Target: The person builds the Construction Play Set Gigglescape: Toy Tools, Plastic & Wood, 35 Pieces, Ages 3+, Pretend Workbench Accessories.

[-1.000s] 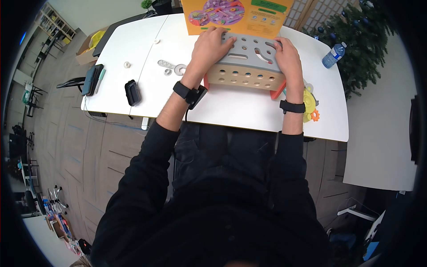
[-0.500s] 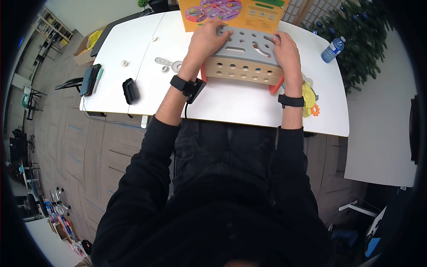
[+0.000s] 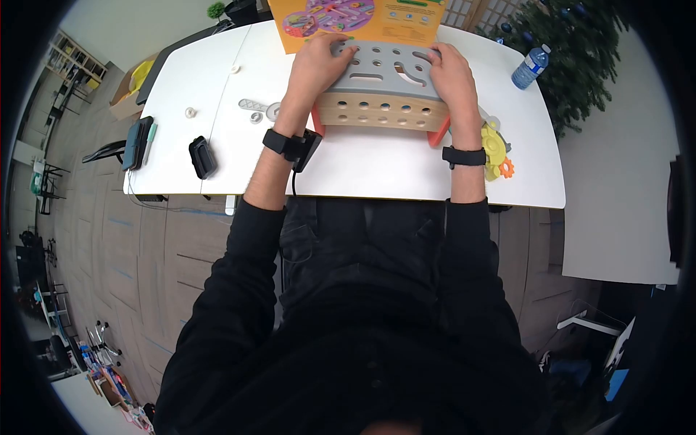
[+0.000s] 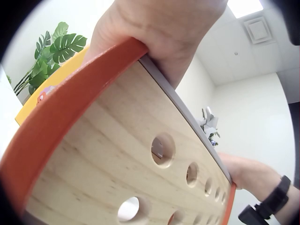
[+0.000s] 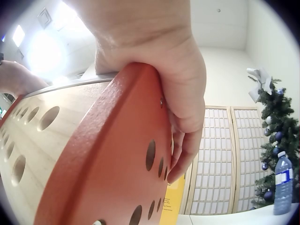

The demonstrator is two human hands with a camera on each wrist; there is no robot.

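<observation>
A toy workbench (image 3: 383, 110) with a grey slotted top, a light wooden front with rows of round holes, and red side panels stands on the white table. My left hand (image 3: 315, 67) holds its left end, thumb on the grey top. At the other end my right hand (image 3: 453, 78) grips the corner. In the right wrist view, that hand's fingers (image 5: 187, 150) reach down the outside of the red side panel (image 5: 117, 154). The left wrist view shows the left palm over the other red panel (image 4: 70, 112); those fingertips are hidden behind it.
An orange-yellow printed box (image 3: 399, 25) stands behind the workbench. Left lie a grey toy wrench (image 3: 252, 105), a nut (image 3: 257, 117) and a black case (image 3: 203, 157). On the right are yellow toy parts (image 3: 494, 148), an orange gear (image 3: 507, 168) and a water bottle (image 3: 531, 67).
The head view has shifted, so the table and everything on it appear farther left and slightly higher. Both hands keep their hold on the workbench ends.
</observation>
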